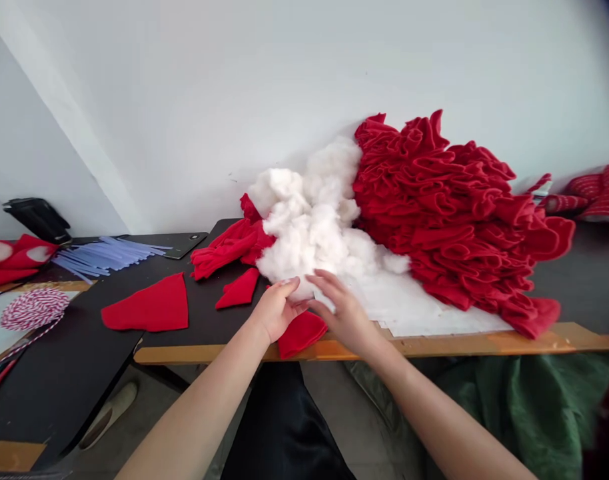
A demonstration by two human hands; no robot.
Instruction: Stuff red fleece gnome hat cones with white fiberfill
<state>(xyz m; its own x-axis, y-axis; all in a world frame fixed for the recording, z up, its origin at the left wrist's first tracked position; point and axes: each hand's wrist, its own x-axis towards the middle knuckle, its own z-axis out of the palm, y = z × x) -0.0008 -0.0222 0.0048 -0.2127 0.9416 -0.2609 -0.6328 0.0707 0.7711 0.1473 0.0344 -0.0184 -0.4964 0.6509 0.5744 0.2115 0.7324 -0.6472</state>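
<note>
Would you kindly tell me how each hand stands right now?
Left hand: holding a tuft of white stuffing.
Right hand: partly open, fingers curved beside the same tuft; contact cannot be told.

There are two hands (278, 312) (342, 312), one stuffing heap (317, 237), one cord coil (34, 309) (blue strips (112, 257): uncountable).

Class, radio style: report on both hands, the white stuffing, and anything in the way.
Left hand holding white tuft; right hand curved close beside it, contact unclear. Stuffing heap just beyond. Possibly in the way: red fabric piece below hands.
</note>
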